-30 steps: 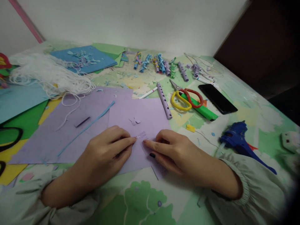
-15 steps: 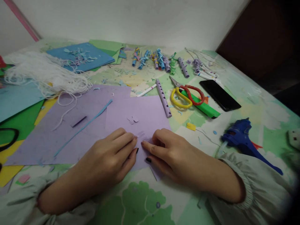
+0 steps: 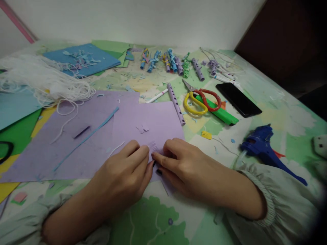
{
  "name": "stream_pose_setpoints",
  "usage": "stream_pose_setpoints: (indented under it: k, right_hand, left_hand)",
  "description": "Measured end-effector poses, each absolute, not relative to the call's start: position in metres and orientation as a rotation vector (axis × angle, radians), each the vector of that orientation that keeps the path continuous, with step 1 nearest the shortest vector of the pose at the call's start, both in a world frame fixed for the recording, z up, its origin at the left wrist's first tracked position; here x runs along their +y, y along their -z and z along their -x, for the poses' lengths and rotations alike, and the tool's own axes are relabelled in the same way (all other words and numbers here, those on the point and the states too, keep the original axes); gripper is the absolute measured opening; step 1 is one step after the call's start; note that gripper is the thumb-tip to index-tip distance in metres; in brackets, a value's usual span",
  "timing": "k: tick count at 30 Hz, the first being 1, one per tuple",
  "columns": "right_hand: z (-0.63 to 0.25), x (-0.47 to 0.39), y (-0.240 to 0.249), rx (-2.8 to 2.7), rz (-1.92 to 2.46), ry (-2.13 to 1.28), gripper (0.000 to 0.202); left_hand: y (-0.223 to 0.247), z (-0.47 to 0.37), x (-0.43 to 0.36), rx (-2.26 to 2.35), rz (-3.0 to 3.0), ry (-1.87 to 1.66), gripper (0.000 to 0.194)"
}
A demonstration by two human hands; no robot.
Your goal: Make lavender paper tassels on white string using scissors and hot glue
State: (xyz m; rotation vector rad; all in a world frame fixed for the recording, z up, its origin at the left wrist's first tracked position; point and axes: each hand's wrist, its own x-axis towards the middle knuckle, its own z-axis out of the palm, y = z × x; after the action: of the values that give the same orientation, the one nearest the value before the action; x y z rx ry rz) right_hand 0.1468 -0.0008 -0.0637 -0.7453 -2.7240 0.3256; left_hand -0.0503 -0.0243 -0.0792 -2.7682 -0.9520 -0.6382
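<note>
A small fringed purple strip (image 3: 153, 146) lies between my fingertips, over a light purple sheet (image 3: 163, 119). My left hand (image 3: 127, 170) is closed, its fingertips pinched at the left side of the strip; a thin white string (image 3: 117, 148) shows just behind it. My right hand (image 3: 181, 170) is closed too, index fingertip and thumb pressed on the strip's lower right part. Most of the strip's lower end is hidden by the fingers. Beyond the hands, cut purple scraps (image 3: 142, 128) rest on the sheet, and a dotted purple paper tube (image 3: 176, 103) lies at its right edge.
Red-and-yellow scissors (image 3: 195, 107) lie on a green cutter (image 3: 222, 115), near a black phone (image 3: 238, 99). A blue glue gun (image 3: 260, 143) is at right. White string (image 3: 46, 81) is heaped at left; decorated paper rolls (image 3: 172, 61) stand in a row at the back.
My left fingertips have moved slightly toward my right hand, and a white string now shows behind my left hand. The view has shifted a little, moving the scene slightly left and up.
</note>
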Motion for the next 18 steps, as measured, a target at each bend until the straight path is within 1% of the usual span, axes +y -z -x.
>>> stream_pose_setpoints:
  k: [2, 6, 8, 11, 15, 18]
  right_hand:
    - [-0.147, -0.001, 0.062, -2.728, 0.765, -0.356, 0.026]
    - [-0.151, -0.001, 0.061, -2.711, 0.796, -0.488, 0.025]
    - [-0.152, 0.000, 0.061, -2.674, 0.799, -0.560, 0.024]
    - [-0.155, 0.002, 0.063, -2.593, 0.807, -0.649, 0.026]
    - [-0.156, 0.006, 0.061, -2.539, 0.858, -0.719, 0.025]
    - [-0.155, 0.007, 0.058, -2.531, 0.898, -0.734, 0.023]
  left_hand:
    - [0.079, 0.052, -0.024, -1.062, 2.765, 0.731, 0.019]
    - [0.077, 0.062, -0.019, -1.460, 2.696, 0.990, 0.014]
    - [0.075, 0.066, -0.016, -1.648, 2.682, 1.030, 0.012]
    - [0.073, 0.069, -0.011, -1.832, 2.709, 1.000, 0.010]
    - [0.073, 0.067, -0.006, -1.941, 2.779, 0.878, 0.017]
    - [0.071, 0.066, -0.002, -2.008, 2.797, 0.869, 0.014]
